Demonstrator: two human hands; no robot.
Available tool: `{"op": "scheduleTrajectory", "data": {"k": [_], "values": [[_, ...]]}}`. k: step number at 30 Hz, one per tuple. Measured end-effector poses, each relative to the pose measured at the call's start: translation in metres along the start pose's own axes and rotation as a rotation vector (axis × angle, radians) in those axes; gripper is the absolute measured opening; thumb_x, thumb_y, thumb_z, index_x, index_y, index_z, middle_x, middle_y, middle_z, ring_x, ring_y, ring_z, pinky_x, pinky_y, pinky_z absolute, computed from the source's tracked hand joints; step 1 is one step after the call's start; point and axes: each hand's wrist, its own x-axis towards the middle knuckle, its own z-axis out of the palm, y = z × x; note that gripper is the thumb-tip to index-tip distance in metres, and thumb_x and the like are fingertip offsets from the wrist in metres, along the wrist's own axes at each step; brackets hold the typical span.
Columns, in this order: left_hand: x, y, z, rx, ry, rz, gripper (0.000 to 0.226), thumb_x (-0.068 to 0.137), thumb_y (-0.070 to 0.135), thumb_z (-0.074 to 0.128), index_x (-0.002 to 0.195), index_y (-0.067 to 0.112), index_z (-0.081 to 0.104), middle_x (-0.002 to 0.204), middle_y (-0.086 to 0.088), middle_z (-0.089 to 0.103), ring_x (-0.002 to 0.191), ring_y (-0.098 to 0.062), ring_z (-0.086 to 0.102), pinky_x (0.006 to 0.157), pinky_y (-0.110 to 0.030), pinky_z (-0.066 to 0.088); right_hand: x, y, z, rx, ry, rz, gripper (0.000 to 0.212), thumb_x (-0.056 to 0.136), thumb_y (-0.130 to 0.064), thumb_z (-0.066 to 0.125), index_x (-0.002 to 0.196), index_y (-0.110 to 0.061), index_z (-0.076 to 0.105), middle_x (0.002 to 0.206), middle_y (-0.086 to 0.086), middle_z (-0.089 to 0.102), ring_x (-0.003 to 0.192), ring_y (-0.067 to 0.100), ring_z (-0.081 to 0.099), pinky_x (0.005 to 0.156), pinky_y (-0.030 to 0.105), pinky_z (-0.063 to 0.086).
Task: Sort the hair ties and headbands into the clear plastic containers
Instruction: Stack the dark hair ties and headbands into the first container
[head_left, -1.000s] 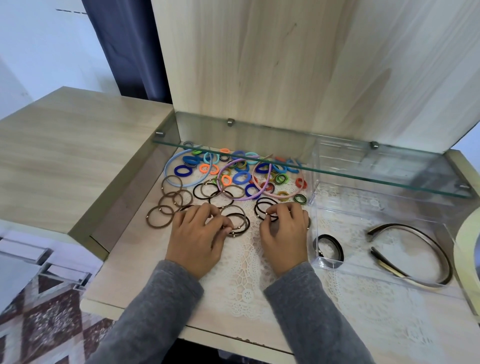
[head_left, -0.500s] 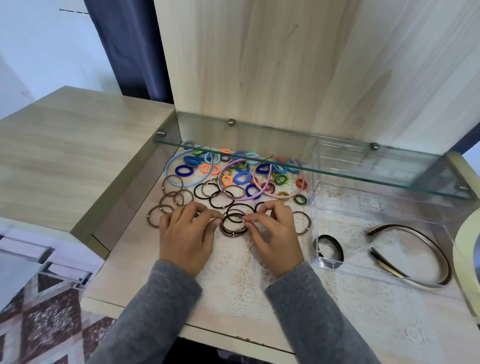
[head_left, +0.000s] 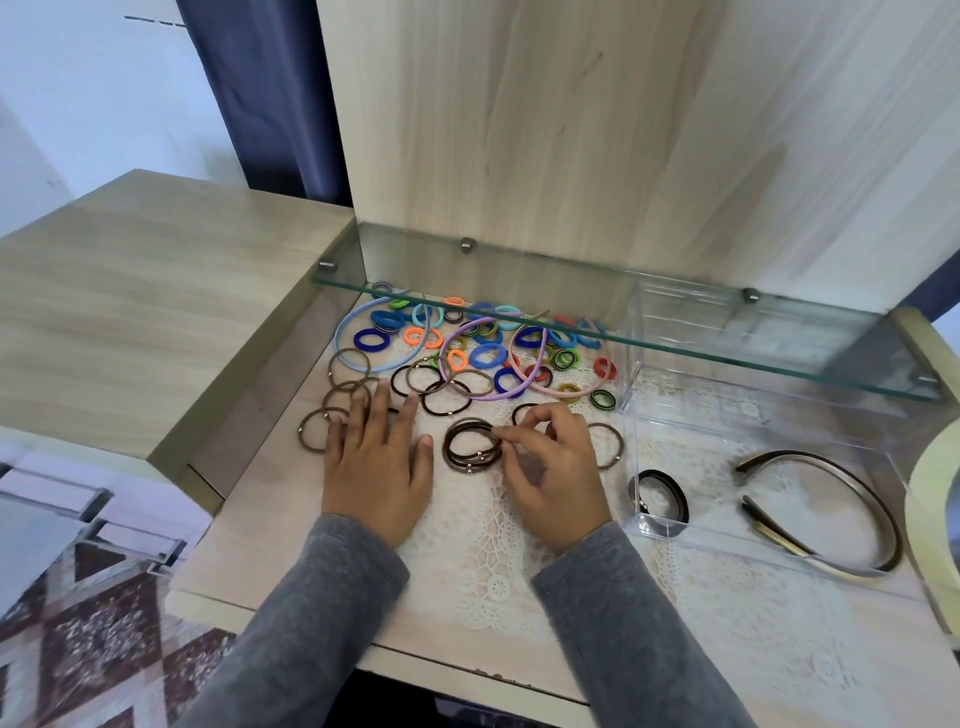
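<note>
A stack of several brown hair ties (head_left: 470, 446) lies on the lace mat between my hands. My right hand (head_left: 550, 467) pinches the right rim of that stack with thumb and fingers. My left hand (head_left: 376, 457) lies flat and spread on the mat, its fingertips over loose brown hair ties (head_left: 337, 400). Behind them sits a pile of colourful hair ties (head_left: 483, 353) and thin pastel headbands (head_left: 358, 338). To the right stands a clear plastic container (head_left: 779, 415) holding a black hair tie (head_left: 660, 493) and dark metallic headbands (head_left: 831, 499).
A glass shelf (head_left: 727, 353) juts out low over the back of the pile and the container. A tall wooden panel (head_left: 571, 130) rises behind. A raised wooden surface (head_left: 130, 286) borders the left side. A pale round rim (head_left: 930, 519) sits at the far right edge.
My left hand has let go of the ties and moved left, now flat with fingers spread. My right hand has slid right and keeps pinching the gathered brown stack.
</note>
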Motion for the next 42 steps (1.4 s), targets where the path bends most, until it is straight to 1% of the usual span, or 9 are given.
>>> {"op": "scheduleTrajectory", "data": {"k": [5, 8, 12, 15, 18, 23, 34, 39, 42], "values": [[0.001, 0.002, -0.002, 0.034, -0.051, -0.011, 0.058, 0.099, 0.045, 0.019, 0.153, 0.029, 0.005, 0.161, 0.0, -0.007, 0.147, -0.02, -0.011, 0.119, -0.041, -0.005, -0.001, -0.002, -0.001, -0.289, 0.083, 0.154, 0.018, 0.072, -0.016, 0.072, 0.09, -0.011, 0.069, 0.096, 0.006, 0.054, 0.086, 0.025, 0.049, 0.075, 0.039, 0.046], [0.001, 0.001, -0.002, 0.042, -0.058, -0.013, 0.059, 0.099, 0.045, 0.018, 0.153, 0.029, 0.004, 0.161, 0.0, -0.007, 0.147, -0.02, -0.012, 0.119, -0.041, -0.005, -0.002, -0.002, 0.001, -0.387, 0.058, 0.169, 0.017, 0.071, -0.021, 0.074, 0.083, -0.011, 0.069, 0.093, 0.008, 0.055, 0.083, 0.027, 0.051, 0.071, 0.04, 0.047], [0.001, 0.002, -0.001, 0.04, -0.059, -0.018, 0.059, 0.099, 0.046, 0.017, 0.153, 0.03, 0.002, 0.161, 0.001, -0.008, 0.147, -0.019, -0.014, 0.119, -0.04, -0.007, -0.001, -0.001, 0.003, -0.426, 0.049, 0.148, 0.012, 0.071, -0.018, 0.075, 0.08, -0.013, 0.068, 0.09, 0.006, 0.056, 0.08, 0.027, 0.051, 0.067, 0.038, 0.046], [0.0, 0.002, -0.002, 0.026, -0.047, -0.017, 0.059, 0.099, 0.046, 0.018, 0.153, 0.029, 0.004, 0.161, 0.001, -0.007, 0.147, -0.019, -0.013, 0.118, -0.04, -0.008, 0.0, -0.002, 0.002, -0.391, 0.075, 0.123, 0.009, 0.074, -0.014, 0.073, 0.082, -0.014, 0.067, 0.09, 0.006, 0.055, 0.08, 0.025, 0.051, 0.067, 0.037, 0.045], [0.0, 0.002, -0.002, 0.027, -0.046, -0.018, 0.059, 0.099, 0.046, 0.018, 0.154, 0.028, 0.003, 0.161, 0.001, -0.007, 0.147, -0.019, -0.013, 0.118, -0.04, -0.007, 0.001, -0.003, 0.0, -0.217, 0.105, 0.102, 0.008, 0.08, -0.013, 0.069, 0.087, -0.016, 0.067, 0.091, 0.001, 0.051, 0.085, 0.018, 0.045, 0.073, 0.035, 0.044], [0.001, 0.001, -0.001, 0.036, -0.05, -0.022, 0.06, 0.099, 0.046, 0.017, 0.153, 0.027, 0.002, 0.161, 0.001, -0.008, 0.147, -0.02, -0.013, 0.119, -0.041, -0.006, 0.003, -0.003, 0.0, 0.015, 0.0, -0.02, 0.01, 0.084, -0.015, 0.067, 0.091, -0.02, 0.071, 0.094, 0.0, 0.046, 0.088, 0.016, 0.043, 0.077, 0.03, 0.041], [0.001, 0.002, 0.0, 0.05, -0.043, -0.022, 0.06, 0.098, 0.047, 0.017, 0.153, 0.028, 0.002, 0.161, 0.002, -0.007, 0.147, -0.019, -0.012, 0.118, -0.041, -0.006, 0.003, -0.001, 0.001, -0.07, -0.104, -0.046, 0.012, 0.085, -0.019, 0.064, 0.092, -0.026, 0.069, 0.097, -0.003, 0.044, 0.086, 0.012, 0.038, 0.073, 0.032, 0.042], [0.002, 0.001, 0.001, 0.042, -0.038, -0.019, 0.06, 0.099, 0.046, 0.019, 0.153, 0.028, 0.004, 0.161, 0.001, -0.006, 0.147, -0.02, -0.011, 0.119, -0.041, -0.005, 0.001, -0.007, -0.004, -0.019, -0.118, 0.017, 0.025, 0.08, -0.017, 0.059, 0.103, -0.025, 0.066, 0.1, -0.004, 0.042, 0.091, 0.011, 0.038, 0.08, 0.029, 0.039], [0.002, 0.001, 0.0, 0.042, -0.04, -0.015, 0.059, 0.099, 0.046, 0.019, 0.153, 0.028, 0.004, 0.161, 0.001, -0.005, 0.147, -0.02, -0.011, 0.119, -0.041, -0.004, 0.002, -0.011, -0.007, -0.093, -0.19, 0.016, 0.034, 0.074, -0.021, 0.059, 0.107, -0.027, 0.065, 0.105, -0.002, 0.043, 0.094, 0.014, 0.039, 0.082, 0.032, 0.039]]}}
